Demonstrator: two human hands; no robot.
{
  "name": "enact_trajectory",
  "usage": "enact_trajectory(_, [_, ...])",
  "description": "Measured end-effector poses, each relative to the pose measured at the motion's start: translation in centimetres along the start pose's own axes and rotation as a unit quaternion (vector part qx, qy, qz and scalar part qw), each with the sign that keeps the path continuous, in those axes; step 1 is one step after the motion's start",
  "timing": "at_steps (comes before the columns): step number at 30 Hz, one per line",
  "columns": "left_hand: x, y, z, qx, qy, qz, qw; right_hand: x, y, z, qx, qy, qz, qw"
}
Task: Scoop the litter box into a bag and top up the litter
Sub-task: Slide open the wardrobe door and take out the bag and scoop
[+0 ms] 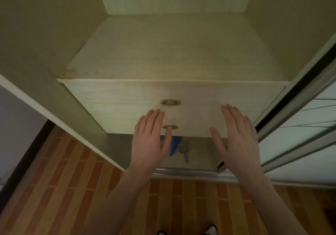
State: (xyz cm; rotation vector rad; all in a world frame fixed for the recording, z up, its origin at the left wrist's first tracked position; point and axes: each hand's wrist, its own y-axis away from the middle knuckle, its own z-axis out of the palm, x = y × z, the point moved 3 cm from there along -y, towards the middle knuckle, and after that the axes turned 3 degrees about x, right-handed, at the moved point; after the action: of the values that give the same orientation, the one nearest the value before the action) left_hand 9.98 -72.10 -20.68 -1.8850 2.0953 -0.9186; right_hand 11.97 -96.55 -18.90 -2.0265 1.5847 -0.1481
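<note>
Apparently searching for supplies; left hand (151, 140) and right hand (238, 140) hover flat-fingered, grasping nothing; best hook the lower drawer handle (170, 127) and pull straight.

No text, label, brand, number or sign can be read on anything in view.

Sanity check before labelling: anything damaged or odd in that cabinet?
Yes, minor: the shelf top over the drawers is stained and chipped along its front-left edge and corner. Brownish smudges also mark the drawer front around the upper handle. Nothing spilled.
</note>
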Motion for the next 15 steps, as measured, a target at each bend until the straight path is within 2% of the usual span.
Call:
enact_trajectory(6, [-5.6,6.5,5.3,-0.023,0.031,-0.062,0.997,-0.7,3.7,8.0,-0.047,-0.038,0.020,0.998])
enact_trajectory(15, [-11.0,16.8,17.9,-0.107,0.046,-0.151,0.982,1.9,11.1,21.9,-0.124,-0.054,0.054,0.989])
